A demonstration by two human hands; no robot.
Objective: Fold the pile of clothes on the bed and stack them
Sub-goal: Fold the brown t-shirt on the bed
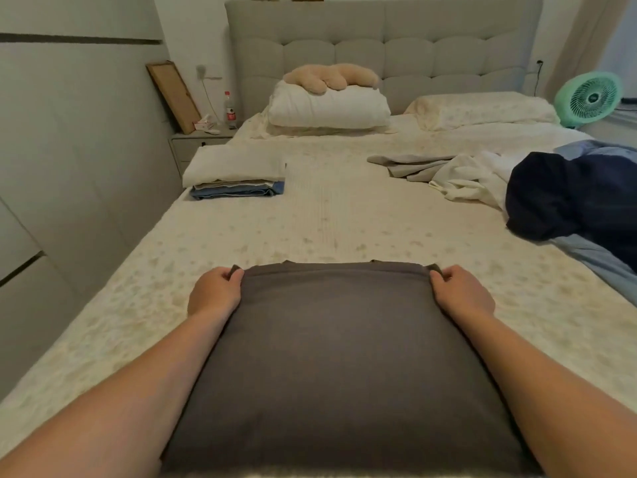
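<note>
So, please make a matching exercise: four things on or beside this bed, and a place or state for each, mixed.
Things:
1. grey garment
2. folded stack
3. dark blue garment
4. green fan

Places or states:
A. unfolded, at the bed's right side
B. pinched at both far corners by the left hand and right hand
C. beside the bed, far right
D. near the bed's left edge

Pairs: 1-B, 2-D, 3-A, 4-C

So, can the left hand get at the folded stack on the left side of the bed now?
Probably not yet: the left hand pinches a corner of the grey garment. Bare bedsheet lies before the folded stack, farther up.
</note>
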